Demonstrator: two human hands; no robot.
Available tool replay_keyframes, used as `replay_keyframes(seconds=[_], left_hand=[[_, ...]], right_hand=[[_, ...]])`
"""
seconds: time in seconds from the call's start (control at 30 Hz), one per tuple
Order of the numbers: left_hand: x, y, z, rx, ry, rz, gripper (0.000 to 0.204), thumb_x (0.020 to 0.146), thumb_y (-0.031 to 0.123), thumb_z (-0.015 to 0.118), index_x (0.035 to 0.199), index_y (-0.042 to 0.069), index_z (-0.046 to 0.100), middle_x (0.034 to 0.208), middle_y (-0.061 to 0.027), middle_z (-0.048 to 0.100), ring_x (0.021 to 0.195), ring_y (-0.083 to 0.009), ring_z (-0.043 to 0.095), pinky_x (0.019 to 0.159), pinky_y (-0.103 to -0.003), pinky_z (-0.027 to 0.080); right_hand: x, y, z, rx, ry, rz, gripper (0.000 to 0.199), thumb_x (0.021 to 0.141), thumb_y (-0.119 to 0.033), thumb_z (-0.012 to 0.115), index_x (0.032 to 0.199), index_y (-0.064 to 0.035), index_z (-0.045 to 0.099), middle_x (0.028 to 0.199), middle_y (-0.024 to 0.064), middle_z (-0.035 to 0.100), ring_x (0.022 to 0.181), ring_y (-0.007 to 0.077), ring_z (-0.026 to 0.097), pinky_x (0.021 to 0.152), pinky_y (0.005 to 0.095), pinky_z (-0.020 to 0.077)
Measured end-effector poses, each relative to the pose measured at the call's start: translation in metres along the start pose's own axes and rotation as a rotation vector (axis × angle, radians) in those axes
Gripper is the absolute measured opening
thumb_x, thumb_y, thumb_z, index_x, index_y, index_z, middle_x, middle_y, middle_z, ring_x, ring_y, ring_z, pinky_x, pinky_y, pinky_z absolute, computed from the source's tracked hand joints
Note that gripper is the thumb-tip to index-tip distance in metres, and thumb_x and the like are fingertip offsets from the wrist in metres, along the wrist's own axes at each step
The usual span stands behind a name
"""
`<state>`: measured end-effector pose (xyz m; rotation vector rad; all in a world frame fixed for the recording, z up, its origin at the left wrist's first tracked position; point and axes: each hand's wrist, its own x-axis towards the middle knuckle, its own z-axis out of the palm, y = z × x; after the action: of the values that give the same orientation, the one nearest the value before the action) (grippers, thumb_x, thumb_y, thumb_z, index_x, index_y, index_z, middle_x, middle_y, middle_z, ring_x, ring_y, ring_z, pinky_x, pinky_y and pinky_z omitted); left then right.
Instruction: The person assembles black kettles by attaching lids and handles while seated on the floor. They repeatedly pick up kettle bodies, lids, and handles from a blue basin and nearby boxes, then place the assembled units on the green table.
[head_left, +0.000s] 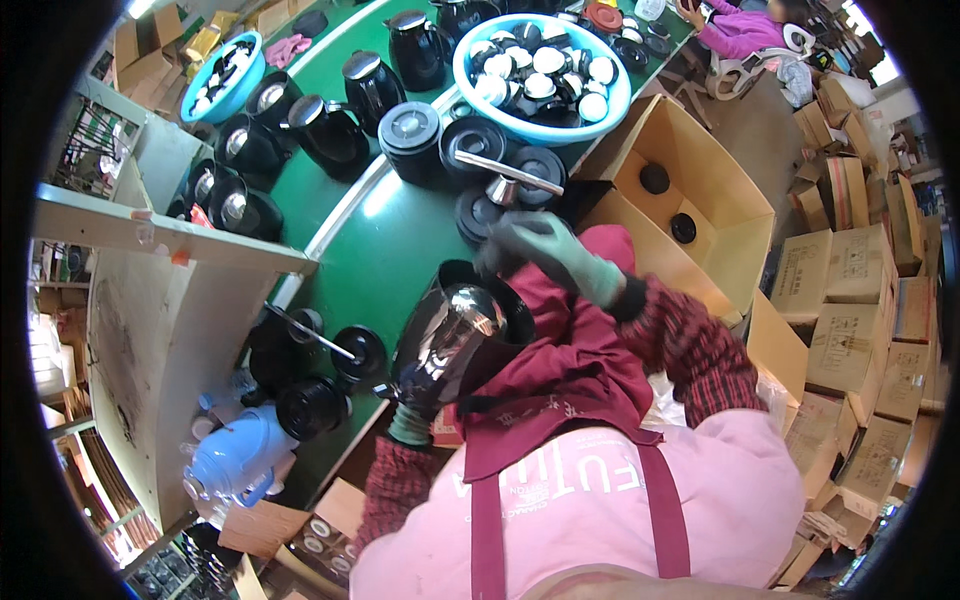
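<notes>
A shiny dark jug (440, 345) lies tilted against my apron, its wide mouth facing up and to the right. My left hand (412, 410), gloved with dark fingers and a green cuff, grips its lower end. Over the jug's mouth is my right hand (545, 255), in a green glove with dark fingers. Its fingers are curled and slightly blurred; whatever they hold is hidden. Just beyond it, a metal T-handled tool (505, 182) stands among round black lids (536, 170).
A blue basin (618, 105) of black-and-silver lids stands on the green bench (370, 235). Several black jugs (415, 50) line the far side. An open carton (740, 200) stands at the right. A second T-handled tool (358, 350) and a blue jug (235, 455) are at the left.
</notes>
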<state>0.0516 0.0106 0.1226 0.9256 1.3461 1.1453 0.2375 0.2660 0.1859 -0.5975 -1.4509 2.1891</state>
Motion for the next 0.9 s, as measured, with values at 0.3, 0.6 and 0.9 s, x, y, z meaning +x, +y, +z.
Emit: replay_keyframes(seconds=[0.3, 0.6, 0.9], left_hand=[[0.005, -0.012, 0.017, 0.073, 0.018, -0.023, 0.046, 0.091, 0.011, 0.071, 0.133, -0.001, 0.057, 0.128, -0.0136, 0.065, 0.115, -0.0245, 0.064, 0.101, -0.037, 0.052], [-0.003, -0.003, 0.012, 0.117, 0.081, 0.007, 0.044, 0.090, 0.015, 0.072, 0.130, -0.002, 0.060, 0.124, -0.0141, 0.067, 0.111, -0.0251, 0.066, 0.099, -0.038, 0.053], [0.009, 0.017, -0.009, 0.133, 0.088, 0.061, 0.043, 0.090, 0.018, 0.073, 0.126, -0.003, 0.064, 0.120, -0.0146, 0.070, 0.107, -0.0257, 0.068, 0.096, -0.038, 0.054]], right_hand=[[0.282, 0.011, -0.007, -1.594, 0.433, 0.117, 0.135, 0.065, -0.072, 0.080, 0.165, -0.0126, 0.010, 0.165, 0.0323, 0.015, 0.150, 0.0563, 0.018, 0.118, 0.0702, 0.0156], [0.235, 0.007, 0.007, -1.082, 0.268, -0.448, 0.111, 0.068, -0.063, 0.083, 0.159, -0.0236, 0.033, 0.148, 0.0267, 0.038, 0.139, 0.0473, 0.035, 0.114, 0.0567, 0.0338], [-0.024, -0.018, 0.026, -0.284, -0.157, -0.301, 0.105, 0.076, -0.023, 0.085, 0.162, -0.0055, 0.026, 0.158, 0.0123, 0.032, 0.147, 0.0246, 0.032, 0.122, 0.0391, 0.0244]])
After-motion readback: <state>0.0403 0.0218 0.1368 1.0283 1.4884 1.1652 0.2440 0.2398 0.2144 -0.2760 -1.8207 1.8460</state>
